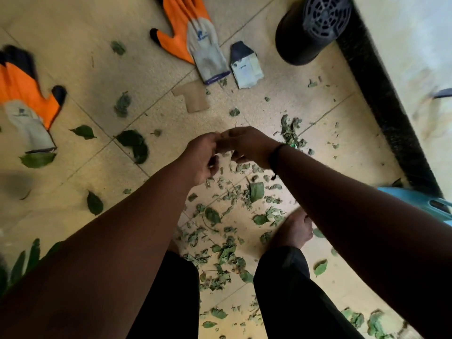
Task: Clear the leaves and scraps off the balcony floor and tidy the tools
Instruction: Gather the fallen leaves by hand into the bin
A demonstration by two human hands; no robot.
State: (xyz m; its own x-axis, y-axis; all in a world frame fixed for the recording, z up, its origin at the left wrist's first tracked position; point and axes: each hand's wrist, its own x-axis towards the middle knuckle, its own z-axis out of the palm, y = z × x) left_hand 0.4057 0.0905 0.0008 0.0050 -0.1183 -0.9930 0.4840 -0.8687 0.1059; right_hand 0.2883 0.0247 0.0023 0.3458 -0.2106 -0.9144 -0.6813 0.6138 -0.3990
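My left hand (203, 157) and my right hand (247, 145) meet in the middle of the view, above the tiled floor, fingers curled and touching each other. What they hold is hidden between the fingers. Green leaves and crumbled scraps (227, 245) lie thick on the tiles under and behind my hands, around my bare foot (293, 228). Bigger single leaves (134, 143) lie to the left. Two orange and grey work gloves lie flat on the floor, one at the far left (27, 104) and one at the top centre (193, 37).
A black plastic pot (310, 28) lies on its side at the top right. A torn paper packet (245, 66) and a brown cardboard piece (193, 96) lie near the top glove. A dark strip (381, 99) runs along the wall. A blue object (420, 201) is at right.
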